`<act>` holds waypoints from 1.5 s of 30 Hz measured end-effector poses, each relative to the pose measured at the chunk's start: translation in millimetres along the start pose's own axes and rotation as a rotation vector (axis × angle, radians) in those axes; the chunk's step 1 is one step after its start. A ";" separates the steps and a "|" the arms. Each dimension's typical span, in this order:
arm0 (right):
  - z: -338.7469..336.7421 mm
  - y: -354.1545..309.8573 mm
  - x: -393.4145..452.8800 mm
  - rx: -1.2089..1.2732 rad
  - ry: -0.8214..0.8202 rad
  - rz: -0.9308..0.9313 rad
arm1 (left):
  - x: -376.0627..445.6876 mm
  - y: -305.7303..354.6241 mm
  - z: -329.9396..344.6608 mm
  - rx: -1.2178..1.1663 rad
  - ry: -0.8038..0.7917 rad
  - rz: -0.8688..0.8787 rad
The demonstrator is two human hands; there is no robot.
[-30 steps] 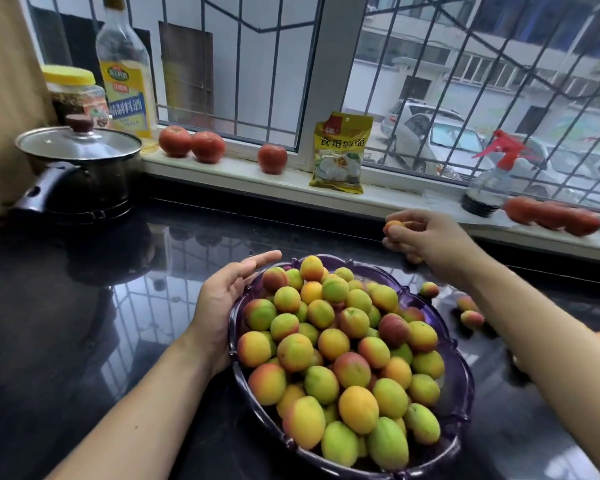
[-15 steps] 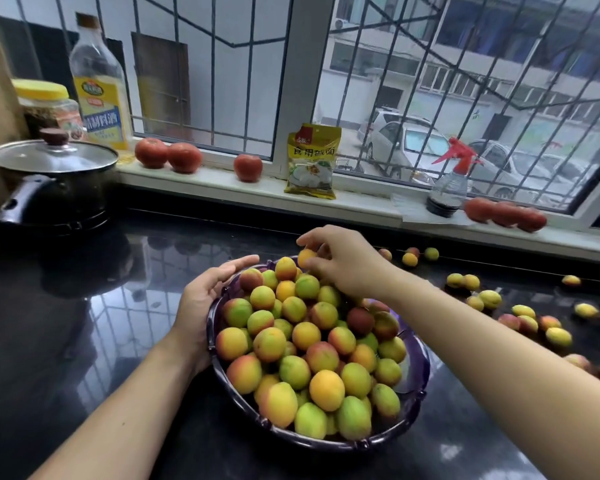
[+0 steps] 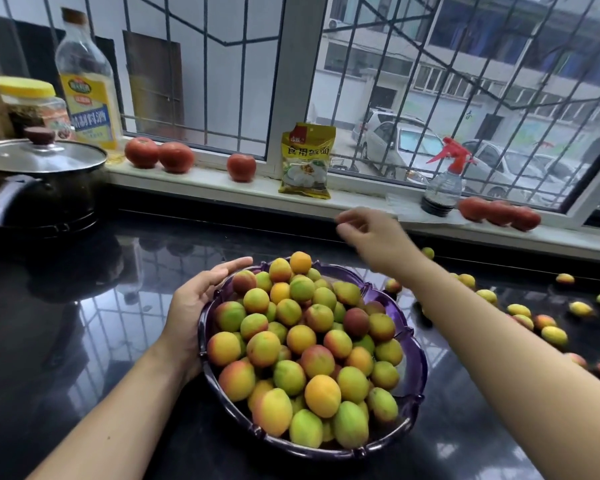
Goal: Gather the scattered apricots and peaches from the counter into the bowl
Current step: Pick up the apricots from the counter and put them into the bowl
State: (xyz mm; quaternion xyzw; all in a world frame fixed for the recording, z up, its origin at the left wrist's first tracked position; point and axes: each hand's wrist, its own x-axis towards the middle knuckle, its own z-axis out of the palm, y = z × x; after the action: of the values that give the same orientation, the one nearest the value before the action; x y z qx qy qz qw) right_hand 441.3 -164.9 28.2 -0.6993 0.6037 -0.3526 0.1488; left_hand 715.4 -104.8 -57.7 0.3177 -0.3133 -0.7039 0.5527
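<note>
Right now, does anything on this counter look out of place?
Yes: loose fruit lies scattered over the black counter right of the heaped purple bowl, some near the sill. Nothing looks spilled or broken.

View: one head-worn wide-angle camera, no second view to overlap.
Position: above the near edge of the black counter (image 3: 66, 341), looking forward and down.
Landmark: the purple bowl (image 3: 417, 368) sits low and centre, close to the lens.
Facing: toward the barred window (image 3: 222, 81) beyond the bowl.
Edges: both forearms enter from the bottom corners either side of the bowl; straight lines bow outward.
</note>
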 end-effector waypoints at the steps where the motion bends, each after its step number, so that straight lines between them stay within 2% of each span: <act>1: -6.9 19.4 6.5 0.016 0.091 0.080 | 1.3 -0.4 -1.1 0.003 0.001 -0.001; 3: -14.2 58.1 12.2 -0.123 0.154 0.251 | 4.1 -0.6 -3.0 0.010 0.003 -0.008; 6: -8.7 107.0 13.6 -0.378 0.091 0.410 | 7.8 -0.9 -7.1 0.005 0.011 -0.027; 10: 3.1 128.0 36.6 -0.473 0.094 0.394 | 9.9 -1.5 -9.5 0.003 0.019 -0.040; 13: 13.2 135.6 55.7 -0.612 0.021 0.418 | 10.0 -1.0 -9.2 -0.013 0.030 -0.051; 18: 25.3 136.3 56.3 -0.792 -0.022 0.327 | 9.7 -1.0 -8.6 -0.022 0.028 -0.049; 20: 22.0 126.5 52.0 -0.772 -0.067 0.292 | 9.0 -1.3 -7.9 -0.019 0.022 -0.040; 22: 12.3 109.3 46.3 -0.591 -0.032 0.251 | 8.3 -0.7 -7.4 -0.018 0.022 -0.040; 23: 4.8 98.4 41.8 -0.424 0.026 0.231 | 7.6 -0.2 -6.5 -0.011 0.021 -0.040; 25: -12.0 71.1 24.0 0.072 0.119 0.228 | 5.6 0.5 -3.8 0.004 0.018 -0.034; 27: -28.5 47.6 -1.2 0.449 0.098 0.226 | 2.1 0.9 -0.1 -0.008 0.020 -0.027; 28: -34.4 36.7 -14.4 0.532 0.045 0.204 | 0.1 0.7 1.5 -0.012 0.021 -0.024; 32: -41.1 18.6 -41.2 0.411 -0.191 0.157 | -3.3 0.9 7.0 0.007 0.016 -0.004; 34: -38.8 11.8 -44.1 0.356 -0.234 0.138 | -3.4 1.4 8.3 0.019 0.023 -0.001; 40: -1.6 -12.4 -49.7 -0.094 -0.183 -0.103 | -3.3 2.0 8.1 0.031 0.037 -0.006; 42: 8.9 -14.4 -51.2 -0.129 -0.169 -0.156 | -3.3 1.9 7.9 0.031 0.044 -0.009; 45: 9.5 -12.6 -48.8 -0.180 -0.143 -0.118 | -3.1 1.7 7.9 0.032 0.051 -0.010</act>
State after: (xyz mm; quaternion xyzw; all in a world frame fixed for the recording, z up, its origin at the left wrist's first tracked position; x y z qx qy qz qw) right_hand 456.0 -117.8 14.2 -0.7676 0.5785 -0.2544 0.1072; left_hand 710.7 -101.3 -51.2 0.3461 -0.3086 -0.6932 0.5518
